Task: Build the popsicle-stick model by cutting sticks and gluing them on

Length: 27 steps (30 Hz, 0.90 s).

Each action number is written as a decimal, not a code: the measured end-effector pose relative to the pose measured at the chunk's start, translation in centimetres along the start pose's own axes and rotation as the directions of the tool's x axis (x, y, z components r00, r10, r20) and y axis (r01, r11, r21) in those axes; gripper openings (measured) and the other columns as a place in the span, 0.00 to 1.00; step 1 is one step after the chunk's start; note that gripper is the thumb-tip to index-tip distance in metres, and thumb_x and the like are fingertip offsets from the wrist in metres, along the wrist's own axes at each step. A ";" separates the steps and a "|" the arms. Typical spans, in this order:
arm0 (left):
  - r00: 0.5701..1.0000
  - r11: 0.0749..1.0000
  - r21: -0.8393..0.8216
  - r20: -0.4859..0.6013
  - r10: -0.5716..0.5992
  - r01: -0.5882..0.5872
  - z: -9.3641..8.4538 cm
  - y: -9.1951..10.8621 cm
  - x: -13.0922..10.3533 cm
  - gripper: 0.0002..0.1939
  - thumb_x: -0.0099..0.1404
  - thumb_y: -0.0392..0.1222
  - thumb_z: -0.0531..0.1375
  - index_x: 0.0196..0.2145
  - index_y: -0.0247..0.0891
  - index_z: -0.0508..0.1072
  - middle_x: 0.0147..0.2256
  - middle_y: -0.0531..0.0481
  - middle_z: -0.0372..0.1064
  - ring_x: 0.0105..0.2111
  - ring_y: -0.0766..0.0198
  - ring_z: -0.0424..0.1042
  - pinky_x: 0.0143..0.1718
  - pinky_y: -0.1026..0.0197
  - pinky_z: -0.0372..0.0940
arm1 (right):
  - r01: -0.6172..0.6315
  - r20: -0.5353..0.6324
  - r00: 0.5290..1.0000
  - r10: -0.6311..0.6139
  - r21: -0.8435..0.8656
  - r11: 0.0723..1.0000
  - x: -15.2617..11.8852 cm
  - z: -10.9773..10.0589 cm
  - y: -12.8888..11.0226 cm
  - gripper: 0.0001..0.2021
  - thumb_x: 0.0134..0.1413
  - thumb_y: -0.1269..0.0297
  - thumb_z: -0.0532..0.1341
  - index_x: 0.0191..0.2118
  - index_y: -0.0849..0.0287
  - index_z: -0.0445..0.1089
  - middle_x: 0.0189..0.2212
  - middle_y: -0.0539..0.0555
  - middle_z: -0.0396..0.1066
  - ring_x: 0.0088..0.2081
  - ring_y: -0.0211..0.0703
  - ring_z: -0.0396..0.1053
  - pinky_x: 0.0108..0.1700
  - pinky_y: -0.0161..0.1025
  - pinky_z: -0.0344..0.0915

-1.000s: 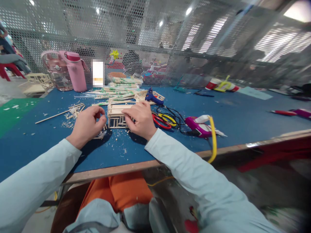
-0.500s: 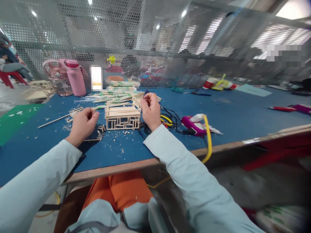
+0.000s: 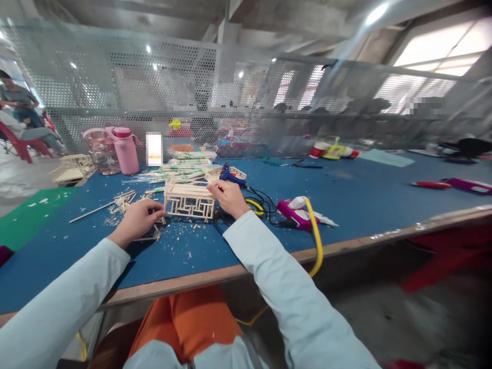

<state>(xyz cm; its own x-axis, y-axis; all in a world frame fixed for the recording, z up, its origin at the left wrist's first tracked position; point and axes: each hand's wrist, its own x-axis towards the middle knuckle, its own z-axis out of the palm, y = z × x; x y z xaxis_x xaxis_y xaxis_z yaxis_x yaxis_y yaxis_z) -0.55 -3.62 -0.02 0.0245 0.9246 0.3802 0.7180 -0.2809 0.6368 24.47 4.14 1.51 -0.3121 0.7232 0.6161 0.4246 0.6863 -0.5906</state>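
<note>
A small wooden stick frame (image 3: 190,201) stands on the blue table with its latticed side toward me. At its left end is my left hand (image 3: 140,219), fingertips closed on its lower left corner. My right hand (image 3: 229,197) pinches the upper right corner of the same frame. Just behind my right hand lies a blue glue gun (image 3: 232,174). Wood scraps and short stick pieces (image 3: 157,229) are partly hidden under my left hand.
Bundled sticks (image 3: 184,166) lie behind the frame, beside a pink bottle (image 3: 125,151) and a clear jug (image 3: 103,156). To the right are a purple tool (image 3: 295,214), a yellow tube (image 3: 315,241) and black cables. A person (image 3: 19,102) sits far left.
My right hand has let go of the blue glue gun and come down to the frame. My left hand has moved right onto it. The camera view has tilted up.
</note>
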 end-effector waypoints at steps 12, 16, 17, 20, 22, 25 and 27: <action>0.840 0.266 -0.963 -0.103 -0.533 0.051 3.0 4.6 2.9 0.17 0.65 0.51 0.51 0.31 0.34 0.69 0.32 0.48 0.72 0.29 0.71 0.71 0.32 0.67 0.66 | -0.350 0.114 0.936 0.333 0.418 0.839 -0.3 2.5 0.1 0.18 0.47 0.45 0.57 0.26 0.56 0.60 0.17 0.46 0.62 0.20 0.38 0.64 0.18 0.34 0.60; 0.851 0.329 -0.942 -0.127 -0.509 0.057 3.4 3.9 2.2 0.14 0.63 0.49 0.55 0.32 0.34 0.70 0.31 0.49 0.73 0.29 0.70 0.71 0.34 0.66 0.66 | -0.383 0.189 0.921 0.341 0.270 0.884 -0.4 2.6 0.4 0.15 0.51 0.49 0.54 0.30 0.58 0.63 0.18 0.47 0.62 0.19 0.37 0.62 0.21 0.35 0.60; 0.856 0.339 -0.939 -0.123 -0.502 0.063 3.5 3.7 2.1 0.14 0.62 0.50 0.56 0.32 0.34 0.70 0.30 0.50 0.73 0.28 0.69 0.71 0.34 0.65 0.66 | -0.343 0.130 0.938 0.322 0.204 0.917 -0.4 2.5 0.3 0.15 0.50 0.50 0.55 0.33 0.58 0.65 0.20 0.47 0.63 0.19 0.36 0.61 0.22 0.35 0.60; 0.868 0.357 -0.931 -0.116 -0.482 0.073 3.6 3.5 1.9 0.16 0.59 0.51 0.58 0.32 0.34 0.71 0.29 0.50 0.73 0.29 0.68 0.72 0.35 0.64 0.66 | -0.136 -0.219 0.967 0.132 -0.003 0.991 -0.7 2.0 -1.0 0.18 0.48 0.54 0.59 0.42 0.60 0.66 0.25 0.49 0.65 0.23 0.36 0.61 0.28 0.35 0.61; 0.879 0.383 -0.920 -0.117 -0.462 0.080 3.6 3.6 1.8 0.16 0.58 0.52 0.59 0.31 0.34 0.71 0.29 0.50 0.73 0.30 0.67 0.72 0.35 0.63 0.67 | 0.023 -0.326 0.944 -0.054 -0.099 0.995 -1.0 2.0 -2.4 0.13 0.51 0.57 0.57 0.41 0.59 0.68 0.27 0.51 0.66 0.27 0.38 0.63 0.31 0.36 0.61; 0.893 0.417 -0.905 -0.121 -0.434 0.081 3.6 3.8 1.8 0.18 0.55 0.54 0.60 0.30 0.34 0.71 0.30 0.48 0.73 0.31 0.64 0.72 0.36 0.60 0.67 | 0.237 -0.201 0.941 -0.273 -0.184 0.954 -1.4 2.7 -4.3 0.09 0.55 0.62 0.54 0.33 0.58 0.70 0.26 0.52 0.69 0.29 0.39 0.65 0.34 0.36 0.61; 0.897 0.425 -0.902 -0.126 -0.425 0.074 3.5 4.1 1.7 0.19 0.53 0.56 0.61 0.29 0.34 0.71 0.30 0.48 0.73 0.32 0.63 0.72 0.35 0.60 0.67 | 0.272 -0.146 0.939 -0.310 -0.234 0.934 -1.4 3.3 -5.1 0.06 0.52 0.64 0.57 0.33 0.58 0.70 0.28 0.53 0.70 0.30 0.40 0.66 0.34 0.36 0.61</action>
<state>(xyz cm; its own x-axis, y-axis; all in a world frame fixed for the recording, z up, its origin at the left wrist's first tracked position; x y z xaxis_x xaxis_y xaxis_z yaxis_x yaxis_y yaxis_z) 4.85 -2.26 0.87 -0.3708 0.9156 0.1552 -0.3204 -0.2830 0.9040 19.97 -0.14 1.92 -0.3008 0.4551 0.8381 0.5099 0.8194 -0.2620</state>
